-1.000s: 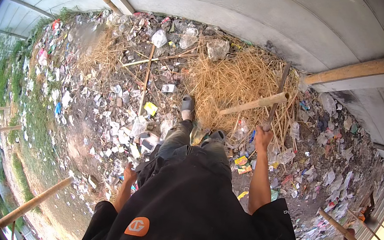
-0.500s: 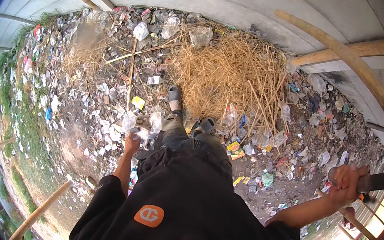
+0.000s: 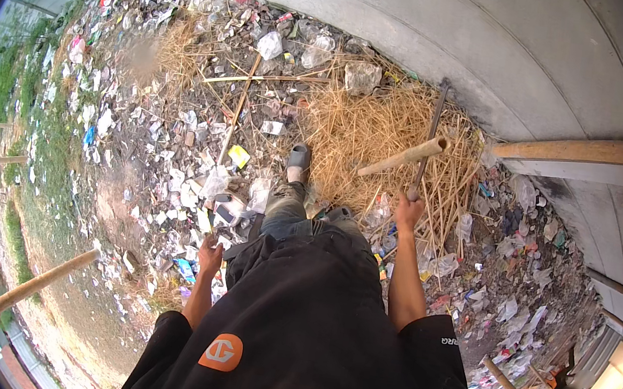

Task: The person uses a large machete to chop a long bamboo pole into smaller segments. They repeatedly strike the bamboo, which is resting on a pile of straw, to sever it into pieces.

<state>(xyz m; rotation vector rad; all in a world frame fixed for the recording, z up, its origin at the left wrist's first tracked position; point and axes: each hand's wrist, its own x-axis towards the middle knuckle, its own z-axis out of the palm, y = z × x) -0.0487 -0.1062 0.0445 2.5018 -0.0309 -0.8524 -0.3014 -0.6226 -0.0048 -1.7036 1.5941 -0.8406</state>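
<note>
1. We see a long, narrow, dark blade [image 3: 436, 116], straight-edged and dull; it points away from the body, over the straw [image 3: 359, 130] and toward the wall.
2. Our right hand [image 3: 408, 211] is closed around its handle, the forearm stretched forward and the elbow nearly straight.
3. A smooth, pale tan bamboo pole [image 3: 399, 159], cylindrical and with a round end, slants over the straw and crosses the blade in view; we cannot tell whether the two touch.
4. The straw is dry, stiff and golden, heaped in a loose tangle ahead of our feet.
5. Our left hand [image 3: 210, 256] hangs low beside the hip, the elbow bent; we cannot tell whether it is open or closed.
6. Crumpled plastic and paper scraps [image 3: 186, 194] litter the dark, rough ground around us.
7. Ahead stands a smooth grey panelled wall [image 3: 534, 58], with a wooden beam [image 3: 592, 154] leaning against it.
</note>
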